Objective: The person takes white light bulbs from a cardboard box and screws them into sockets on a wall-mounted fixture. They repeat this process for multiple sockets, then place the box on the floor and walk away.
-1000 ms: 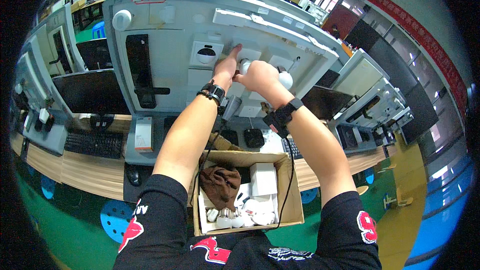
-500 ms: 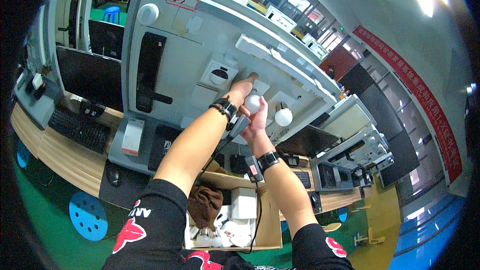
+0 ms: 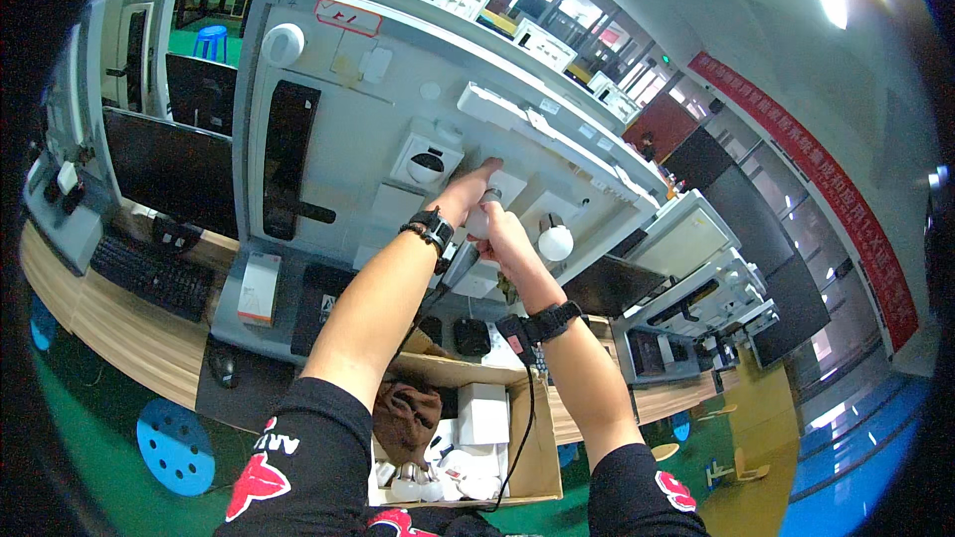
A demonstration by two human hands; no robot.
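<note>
A round white light bulb (image 3: 477, 226) is between my two hands in front of a grey upright panel (image 3: 363, 154). My right hand (image 3: 507, 231) is closed round it from the right, its fingertips near the bulb's neck. On the left, my left hand (image 3: 470, 191) reaches past the bulb with fingers stretched toward the panel beside a white square mount; some of its fingers are hidden. To the right, a second white bulb (image 3: 555, 243) sits in a holder on the panel. A white sensor-like device with a dark dome (image 3: 428, 167) is mounted left of my hands.
Below my arms stands an open cardboard box (image 3: 543, 438) with a brown cloth (image 3: 406, 420), white boxes and several bulbs. A black door lock (image 3: 294, 159) is on the panel's left. A white-and-orange box (image 3: 260, 288), keyboard (image 3: 151, 272) and mouse (image 3: 223, 368) lie on the left.
My right hand has turned over and shifted left, now covering more of the bulb. My left hand stays at the panel. The view has shifted slightly.
</note>
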